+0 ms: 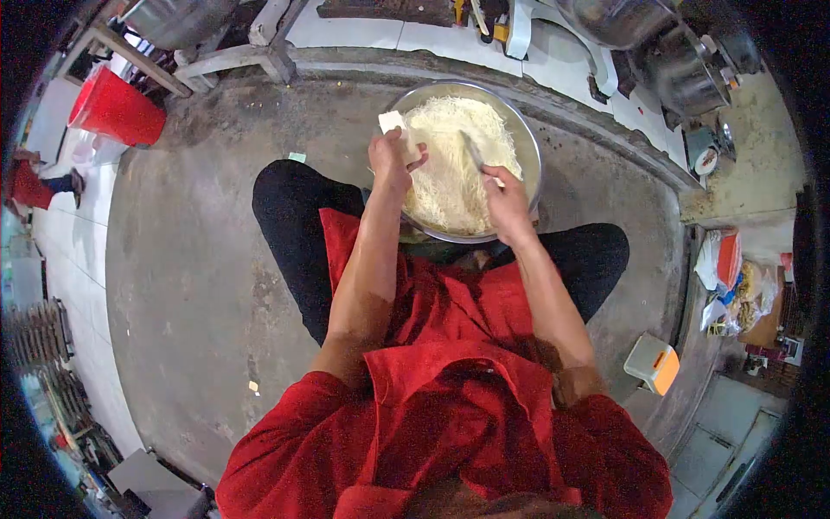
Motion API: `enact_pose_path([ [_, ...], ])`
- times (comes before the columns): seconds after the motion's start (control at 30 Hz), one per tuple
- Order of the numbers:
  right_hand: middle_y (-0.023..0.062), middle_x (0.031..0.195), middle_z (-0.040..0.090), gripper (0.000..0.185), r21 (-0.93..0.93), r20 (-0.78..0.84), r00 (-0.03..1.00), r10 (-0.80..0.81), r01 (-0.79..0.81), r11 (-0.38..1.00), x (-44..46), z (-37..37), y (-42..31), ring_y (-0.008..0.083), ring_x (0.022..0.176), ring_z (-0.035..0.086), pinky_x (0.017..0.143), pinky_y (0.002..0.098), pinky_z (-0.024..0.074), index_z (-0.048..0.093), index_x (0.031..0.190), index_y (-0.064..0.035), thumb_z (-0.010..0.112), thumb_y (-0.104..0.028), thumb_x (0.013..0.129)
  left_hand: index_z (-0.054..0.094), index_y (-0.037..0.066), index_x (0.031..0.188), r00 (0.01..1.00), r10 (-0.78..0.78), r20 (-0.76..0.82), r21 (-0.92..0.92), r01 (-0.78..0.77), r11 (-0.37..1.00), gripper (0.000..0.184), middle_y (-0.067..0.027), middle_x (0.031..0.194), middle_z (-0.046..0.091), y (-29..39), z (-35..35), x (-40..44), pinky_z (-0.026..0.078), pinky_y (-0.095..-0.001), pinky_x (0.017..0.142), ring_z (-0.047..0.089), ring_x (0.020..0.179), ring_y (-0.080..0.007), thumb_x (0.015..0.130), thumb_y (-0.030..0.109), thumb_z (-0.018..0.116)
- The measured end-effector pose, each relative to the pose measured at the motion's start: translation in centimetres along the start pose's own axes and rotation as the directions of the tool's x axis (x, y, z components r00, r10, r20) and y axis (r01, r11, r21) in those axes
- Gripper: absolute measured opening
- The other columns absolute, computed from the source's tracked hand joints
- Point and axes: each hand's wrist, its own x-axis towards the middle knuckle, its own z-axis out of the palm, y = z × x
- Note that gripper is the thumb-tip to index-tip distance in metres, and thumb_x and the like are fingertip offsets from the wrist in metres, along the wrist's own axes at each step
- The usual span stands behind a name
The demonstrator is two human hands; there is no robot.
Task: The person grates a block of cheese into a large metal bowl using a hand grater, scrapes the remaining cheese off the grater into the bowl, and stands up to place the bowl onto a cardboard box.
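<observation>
I see both forearms (367,268) outstretched: the left hand (394,161) clasps a white block (391,122) over the left edge of a metal basin (531,156), the right hand (508,205) grips a slanted tool (472,150) above pale shreds (445,206).

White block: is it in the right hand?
No, the left hand holds the white block, while the right hand grips a metal tool.

Two bare hands (393,157) (508,205), one metal bowl (533,164), one pale block (392,122), one metal tool (472,150) and one red bucket (121,108) show.
</observation>
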Motion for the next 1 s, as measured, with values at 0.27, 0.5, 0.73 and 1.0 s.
enact_pose_path([
  [0.27,0.0135,0.107,0.075,0.030,-0.026,-0.138,0.990,0.034,-0.038,0.999,-1.2,-2.9,-0.9,0.0207,0.092,0.069,0.085,0.0346,0.0535,0.071,0.124,-0.0029,0.063,-0.019,0.101,0.056,0.011,0.123,0.993,-0.094,0.073,0.179,0.080,0.981,0.033,-0.0101,0.107,0.066,-4.0,2.8,-1.3,0.052,-0.0435,0.062,0.067,0.089,-0.0274,0.101,0.034,0.052],
  [0.5,0.0194,0.111,0.075,0.031,-0.227,-0.059,0.974,-0.220,0.202,0.953,3.3,0.6,-6.8,0.0320,0.100,0.073,0.091,0.0406,0.0546,0.071,0.122,-0.0047,0.061,-0.024,0.100,0.056,0.016,0.127,0.970,-0.154,0.187,0.296,0.094,0.951,0.033,-0.0039,0.107,0.066,-4.8,3.9,-4.2,0.050,-0.0361,0.062,0.064,0.087,-0.0198,0.106,0.039,0.046],
  [0.73,0.0206,0.097,0.075,0.031,-0.350,-0.059,0.954,-0.295,0.257,0.901,5.1,3.6,-7.1,0.0312,0.085,0.074,0.080,0.0406,0.0553,0.071,0.122,-0.0057,0.061,-0.025,0.100,0.057,0.015,0.125,0.977,-0.120,0.176,0.166,0.091,0.982,0.031,-0.0029,0.101,0.064,-4.4,3.6,-4.0,0.049,-0.0347,0.061,0.063,0.083,-0.0174,0.107,0.038,0.047],
  [1.0,0.0275,0.092,0.072,0.024,-0.245,-0.060,0.897,-0.438,0.412,0.878,-3.6,4.7,-4.6,0.0454,0.087,0.073,0.074,0.0485,0.0584,0.065,0.121,-0.0039,0.058,-0.013,0.100,0.061,0.008,0.100,0.975,0.110,0.192,0.009,-0.113,0.994,0.027,-0.0035,0.082,0.063,-5.5,2.7,-2.3,0.049,-0.0354,0.053,0.060,0.066,-0.0169,0.109,0.028,0.045],
])
